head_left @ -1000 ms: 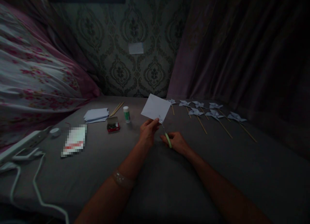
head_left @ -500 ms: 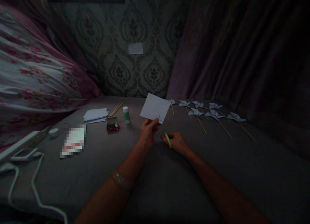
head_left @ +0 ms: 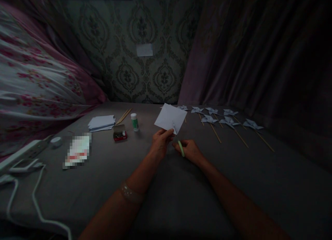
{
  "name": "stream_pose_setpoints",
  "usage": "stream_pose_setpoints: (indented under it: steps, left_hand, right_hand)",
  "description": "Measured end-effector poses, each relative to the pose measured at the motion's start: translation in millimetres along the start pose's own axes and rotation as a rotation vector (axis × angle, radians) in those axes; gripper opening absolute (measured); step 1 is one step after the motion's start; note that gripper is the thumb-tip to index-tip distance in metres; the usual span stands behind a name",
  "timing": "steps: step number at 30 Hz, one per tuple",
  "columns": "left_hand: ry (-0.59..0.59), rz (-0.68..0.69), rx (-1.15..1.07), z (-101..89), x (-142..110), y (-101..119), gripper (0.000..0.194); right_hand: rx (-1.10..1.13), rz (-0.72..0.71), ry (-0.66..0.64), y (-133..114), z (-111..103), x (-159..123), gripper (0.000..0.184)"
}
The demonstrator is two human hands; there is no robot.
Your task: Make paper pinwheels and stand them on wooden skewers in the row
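Note:
A square sheet of white paper is pinched at its lower corner by my left hand, thumb on top. My right hand is closed round the pale green handle of a pair of scissors. The metal blades reach up to the paper's near corner, and one blade tip shows over its face. Part of the blades is hidden at the left hand's fingers. Behind and right of the paper lie several white paper pinwheels on thin wooden sticks.
Left of my hands stand a glue stick and an open small red box. Near them are wooden sticks and a stack of paper. At far left lie a power strip, a white cable and a blurred packet.
The paper has shifted slightly right and turned in my left hand. The scissors have closed in on its lower corner, with less of the blades showing between the hands.

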State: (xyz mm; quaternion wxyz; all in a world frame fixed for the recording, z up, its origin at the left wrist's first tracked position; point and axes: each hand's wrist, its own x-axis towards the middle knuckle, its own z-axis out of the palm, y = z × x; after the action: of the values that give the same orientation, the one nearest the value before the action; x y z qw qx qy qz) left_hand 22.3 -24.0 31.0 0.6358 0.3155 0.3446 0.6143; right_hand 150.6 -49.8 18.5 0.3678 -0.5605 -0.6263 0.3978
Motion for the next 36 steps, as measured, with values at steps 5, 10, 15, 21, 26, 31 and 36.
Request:
stream_pose_setpoints:
  steps: [5, 10, 15, 21, 26, 31, 36]
  left_hand:
    - [-0.006, -0.017, 0.010, 1.4, -0.4, -2.5, 0.026]
    - [-0.008, -0.023, 0.000, 1.3, 0.3, -4.2, 0.024]
    - [-0.005, -0.022, -0.010, 1.7, 0.2, -3.4, 0.022]
    - [0.002, -0.029, -0.007, 1.2, 1.0, -3.0, 0.025]
    - [-0.001, -0.020, -0.016, 0.6, 1.3, -2.8, 0.026]
    - [-0.011, -0.022, -0.027, -0.3, 1.3, -3.8, 0.027]
    - [-0.021, -0.024, -0.035, 0.9, -0.3, -1.6, 0.027]
  right_hand:
    - [0.036, -0.018, 0.001, -6.4, -1.7, -1.8, 0.042]
    - [0.021, -0.037, 0.016, -3.8, -1.9, -1.1, 0.042]
    - [0.007, -0.020, 0.019, -2.0, -2.1, -0.3, 0.044]
    - [0.015, 0.016, 0.024, -2.0, -2.4, -1.1, 0.040]
    - [0.017, 0.013, 0.025, -1.8, -2.5, -1.1, 0.038]
    - [0.010, 0.014, 0.038, -2.4, -2.1, -1.0, 0.039]
    - [0.010, 0.041, 0.047, -5.7, -2.4, -2.0, 0.042]
